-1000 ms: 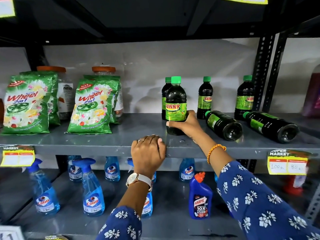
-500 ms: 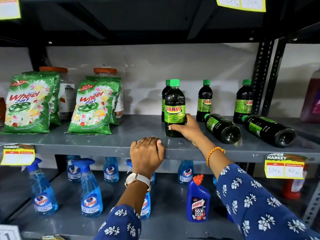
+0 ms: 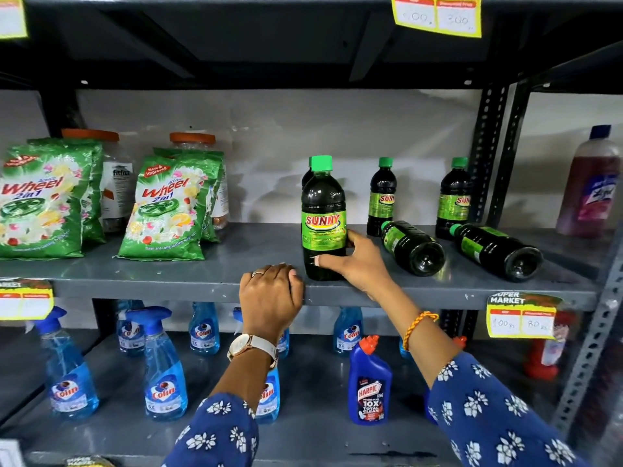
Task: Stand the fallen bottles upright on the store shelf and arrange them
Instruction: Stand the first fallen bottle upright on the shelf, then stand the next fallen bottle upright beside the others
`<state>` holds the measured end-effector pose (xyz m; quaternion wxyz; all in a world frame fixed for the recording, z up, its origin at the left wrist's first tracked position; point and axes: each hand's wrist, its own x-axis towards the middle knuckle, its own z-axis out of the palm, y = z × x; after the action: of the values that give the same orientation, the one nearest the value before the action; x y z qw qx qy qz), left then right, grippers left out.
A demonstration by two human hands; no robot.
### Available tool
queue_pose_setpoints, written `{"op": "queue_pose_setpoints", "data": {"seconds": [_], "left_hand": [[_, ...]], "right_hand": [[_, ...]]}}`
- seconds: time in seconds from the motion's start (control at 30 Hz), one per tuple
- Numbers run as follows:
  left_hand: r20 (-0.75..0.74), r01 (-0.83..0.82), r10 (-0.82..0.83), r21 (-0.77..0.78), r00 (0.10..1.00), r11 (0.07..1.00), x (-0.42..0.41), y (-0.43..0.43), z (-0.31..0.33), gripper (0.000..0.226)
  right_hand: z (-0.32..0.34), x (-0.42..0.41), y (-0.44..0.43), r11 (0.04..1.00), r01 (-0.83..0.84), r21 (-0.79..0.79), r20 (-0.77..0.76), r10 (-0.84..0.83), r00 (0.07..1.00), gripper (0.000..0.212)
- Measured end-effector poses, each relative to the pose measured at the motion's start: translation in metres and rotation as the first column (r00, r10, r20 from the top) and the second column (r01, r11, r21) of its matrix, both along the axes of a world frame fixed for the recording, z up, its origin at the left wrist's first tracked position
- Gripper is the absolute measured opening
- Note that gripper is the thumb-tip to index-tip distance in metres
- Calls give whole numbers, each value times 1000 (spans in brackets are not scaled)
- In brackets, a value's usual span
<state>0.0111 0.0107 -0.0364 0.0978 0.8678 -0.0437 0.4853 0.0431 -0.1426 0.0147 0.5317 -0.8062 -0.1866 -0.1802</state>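
Observation:
A dark Sunny bottle [image 3: 323, 210] with a green cap stands upright near the front of the grey shelf [image 3: 209, 284]. My right hand [image 3: 357, 261] wraps its lower right side. Another upright bottle [image 3: 307, 176] is mostly hidden right behind it. Two more upright bottles [image 3: 381, 197] [image 3: 453, 197] stand at the back. Two fallen bottles [image 3: 413, 247] [image 3: 495, 247] lie on their sides to the right, bases toward me. My left hand [image 3: 269, 294] is curled over the shelf's front edge, left of the held bottle.
Green Wheel detergent packs [image 3: 165, 210] and orange-lidded jars [image 3: 114, 183] fill the shelf's left. A perforated upright post [image 3: 485, 156] stands at the right, with a pink bottle [image 3: 590, 190] beyond it. Blue spray bottles [image 3: 165, 369] and a Harpic bottle [image 3: 369, 382] stand on the shelf below.
The held bottle has shifted slightly left and toward the back bottle, lining up in front of it. My left hand stays on the shelf edge. The camera has tilted down a little.

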Motion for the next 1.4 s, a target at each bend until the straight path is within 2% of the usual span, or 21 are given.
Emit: {"op": "queue_pose_setpoints", "data": {"seconds": [0.4,0.43,0.5,0.53,0.57,0.6,0.63,0.67,0.73,0.77,0.8,0.83,0.87,0.9,0.97,1.07,1.13,1.2,1.27,1.4], "left_hand": [[-6,37,-37,-10,999,999,3,-1,-2,40],[11,44,-44,-36,999,998,3,-2,-2,42],[79,55,-44,-144,996,988,3,-3,-4,45],[148,75,-47,-193,988,978,1,-5,-7,44],[240,114,-64,-201,969,973,-2,-12,-10,42],[323,170,-108,-168,940,971,-7,-24,-11,40],[360,243,-193,-100,913,965,-11,-41,-12,38],[342,321,-297,-15,891,947,-13,-61,-12,34],[210,388,-401,102,892,916,-15,-101,-7,26],[142,364,-379,119,915,924,-13,-119,-4,25],[84,316,-326,117,941,941,-10,-133,-1,25],[27,264,-268,113,963,958,-7,-142,2,27],[-24,222,-220,118,975,968,-4,-145,3,28],[-52,194,-189,124,981,973,0,-147,1,30],[-73,174,-166,127,983,976,5,-147,-4,32],[-62,157,-150,123,987,980,11,-147,-7,33],[-15,150,-149,125,989,981,14,-149,-8,33],[39,150,-156,126,987,981,16,-149,-9,32],[70,151,-160,123,985,981,18,-149,-10,31],[65,144,-152,108,986,984,19,-149,-12,34]], "right_hand": [[1,-14,2,1000,18,0,63,-18,998,29],[2,-16,0,999,29,19,49,-30,998,36],[5,-19,-13,988,131,76,19,-133,991,77],[9,-20,-22,973,203,112,61,-211,976,84],[16,-20,-33,946,293,137,134,-311,941,81],[24,-16,-44,908,403,114,204,-418,885,73],[33,-8,-55,858,514,20,248,-502,828,63],[42,1,-65,796,584,-156,254,-540,803,56],[50,20,-69,613,550,-567,165,-570,805,51],[50,26,-69,490,496,-717,126,-609,783,50],[46,31,-67,371,474,-799,137,-654,744,47],[42,36,-67,282,491,-824,181,-690,700,41],[38,40,-68,249,535,-808,227,-705,672,34],[35,45,-72,262,578,-773,258,-703,663,30],[31,50,-86,383,642,-664,273,-675,685,33],[26,53,-110,717,622,-315,228,-579,783,47],[20,53,-121,860,502,-91,233,-472,850,53],[13,56,-128,919,393,-15,221,-381,898,57],[9,60,-129,946,324,-5,176,-318,932,58],[7,66,-127,955,295,37,86,-297,951,62]]}}
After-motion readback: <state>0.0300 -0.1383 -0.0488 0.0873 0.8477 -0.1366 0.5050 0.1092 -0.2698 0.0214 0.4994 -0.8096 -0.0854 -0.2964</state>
